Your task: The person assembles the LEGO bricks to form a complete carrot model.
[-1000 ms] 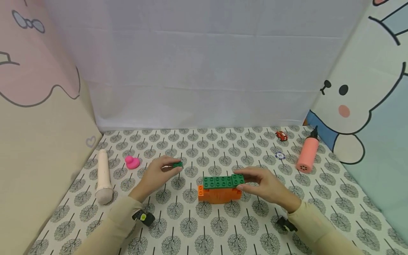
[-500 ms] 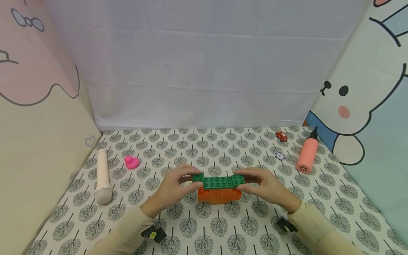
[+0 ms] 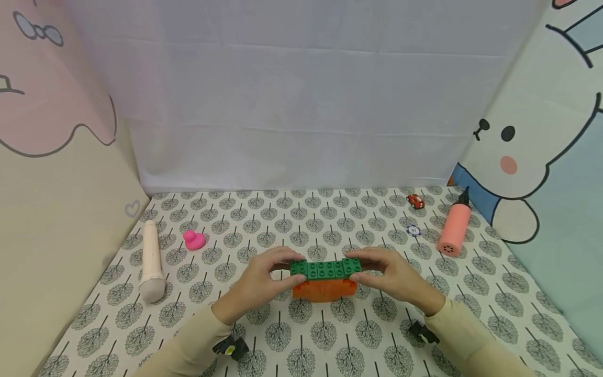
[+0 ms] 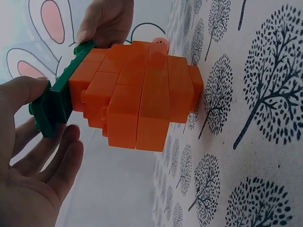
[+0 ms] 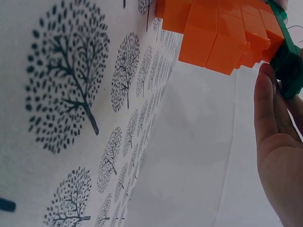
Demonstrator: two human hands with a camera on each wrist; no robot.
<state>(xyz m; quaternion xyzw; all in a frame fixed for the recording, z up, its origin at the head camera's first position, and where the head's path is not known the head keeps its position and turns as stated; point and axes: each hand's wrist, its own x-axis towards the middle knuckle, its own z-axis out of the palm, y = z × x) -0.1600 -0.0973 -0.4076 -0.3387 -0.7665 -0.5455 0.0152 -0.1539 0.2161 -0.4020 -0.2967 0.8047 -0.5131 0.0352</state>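
A stepped body of orange bricks (image 3: 322, 291) stands on the table in the middle of the head view, with a row of green bricks (image 3: 325, 270) along its top. My left hand (image 3: 261, 280) pinches a green brick (image 3: 298, 268) between thumb and fingers at the row's left end. In the left wrist view this left green brick (image 4: 42, 112) overlaps the row's end and juts outward past it. At the opposite end, my right hand (image 3: 388, 272) grips the right green brick (image 3: 352, 266). The right wrist view shows the right hand's fingers (image 5: 266, 101) close beside the orange bricks.
On the left lie a cream microphone-shaped object (image 3: 152, 262) and a pink toy duck (image 3: 194, 240). To the right are a red toy car (image 3: 415, 201), a round chip (image 3: 413, 230) and a pink bottle (image 3: 455, 228) with a black tip. Cloth walls enclose the tree-patterned table (image 3: 325, 340).
My left hand has carried its green brick rightward from left of the orange bricks, onto the left end of the green row. The right hand stays in place at the right end.
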